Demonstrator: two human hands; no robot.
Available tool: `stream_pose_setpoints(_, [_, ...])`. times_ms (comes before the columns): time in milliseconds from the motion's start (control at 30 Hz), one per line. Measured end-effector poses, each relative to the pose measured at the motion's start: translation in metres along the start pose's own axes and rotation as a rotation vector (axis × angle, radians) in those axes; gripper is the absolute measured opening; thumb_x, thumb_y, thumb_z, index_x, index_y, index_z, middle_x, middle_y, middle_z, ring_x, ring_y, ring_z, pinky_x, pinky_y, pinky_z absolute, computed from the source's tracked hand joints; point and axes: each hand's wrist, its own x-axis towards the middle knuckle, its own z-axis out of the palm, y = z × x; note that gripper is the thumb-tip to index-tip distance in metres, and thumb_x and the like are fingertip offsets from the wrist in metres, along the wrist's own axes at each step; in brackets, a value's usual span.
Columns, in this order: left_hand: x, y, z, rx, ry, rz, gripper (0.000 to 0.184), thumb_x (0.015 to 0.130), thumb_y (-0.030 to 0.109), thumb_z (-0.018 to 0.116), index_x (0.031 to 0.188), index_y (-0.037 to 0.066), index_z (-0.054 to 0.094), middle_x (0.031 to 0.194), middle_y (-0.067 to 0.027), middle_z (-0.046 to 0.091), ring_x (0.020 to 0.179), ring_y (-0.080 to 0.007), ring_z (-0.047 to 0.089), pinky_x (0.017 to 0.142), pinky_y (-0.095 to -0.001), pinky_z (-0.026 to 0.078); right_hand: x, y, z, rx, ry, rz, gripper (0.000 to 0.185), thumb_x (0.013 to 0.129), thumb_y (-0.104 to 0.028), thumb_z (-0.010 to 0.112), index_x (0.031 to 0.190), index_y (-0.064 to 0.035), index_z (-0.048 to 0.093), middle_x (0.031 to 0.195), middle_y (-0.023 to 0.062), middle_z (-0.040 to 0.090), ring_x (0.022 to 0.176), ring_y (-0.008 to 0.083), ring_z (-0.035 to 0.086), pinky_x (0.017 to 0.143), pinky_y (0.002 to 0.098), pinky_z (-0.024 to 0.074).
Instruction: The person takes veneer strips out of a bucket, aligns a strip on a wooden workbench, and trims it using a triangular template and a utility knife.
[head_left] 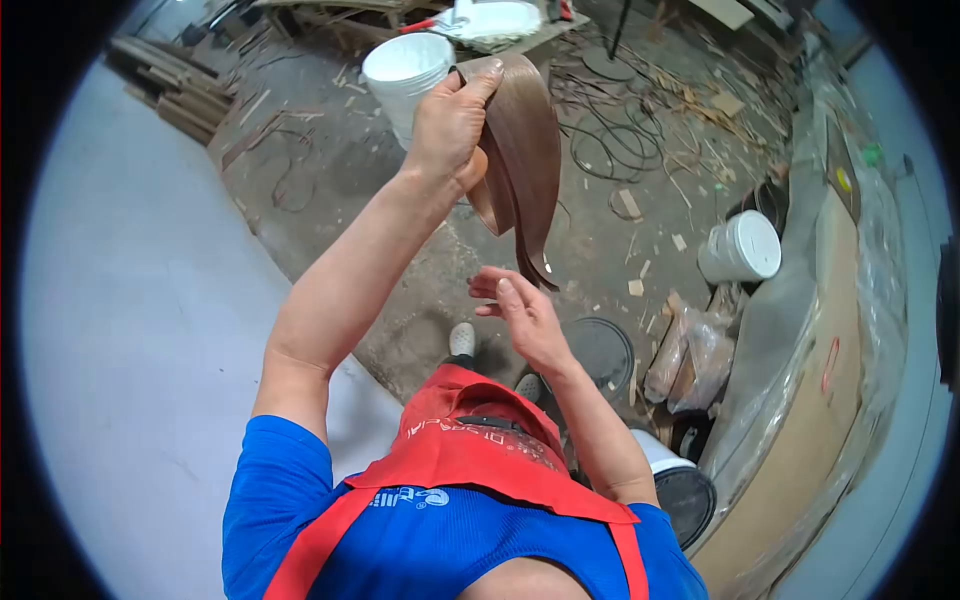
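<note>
My left hand [448, 125] is raised in front of me, its thumb and fingers closed on a bundle of brown wood-grain veneer strips [527, 130]. The strips fold over at the top and hang down in curved lengths, their loose ends low and to the right. Below those ends is my right hand [525, 318], fingers stretched out and thumb apart, holding nothing. It appears close to the strip ends but not gripping them.
A white bucket [410, 62] stands behind my left hand. At right are another white bucket [752, 246], plastic-wrapped bundles [692, 355] and leaning boards [790, 450]. A pale panel [130, 300] fills the left. Offcuts and a black hose [615, 150] litter the floor.
</note>
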Motion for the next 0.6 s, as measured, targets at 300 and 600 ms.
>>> stream_pose_setpoints(300, [0.032,0.059,-0.108,-0.209,0.219,0.078,0.022,0.099,0.013,0.064,0.118,0.001,0.063,0.111,-0.0091,0.068,0.1,-0.0197,0.066,0.089,-0.0374,0.054,0.149,0.047,0.081,-0.043,-0.142,-0.151,0.077,0.104,-0.05,0.05,0.156,0.0005,0.024,0.154,0.0197,0.039,0.142,0.029,0.042,0.113,0.0423,0.0396])
stream_pose_setpoints(600, [0.061,0.15,-0.227,-0.449,0.402,0.127,0.027,0.098,0.014,0.066,0.123,0.004,0.059,0.116,-0.0071,0.065,0.105,-0.0212,0.064,0.093,-0.0409,0.053,0.3,0.034,0.203,0.777,0.105,-0.102,0.078,0.102,-0.062,0.045,0.156,-0.008,0.031,0.155,0.011,0.04,0.143,0.0293,0.039,0.119,0.0443,0.0311])
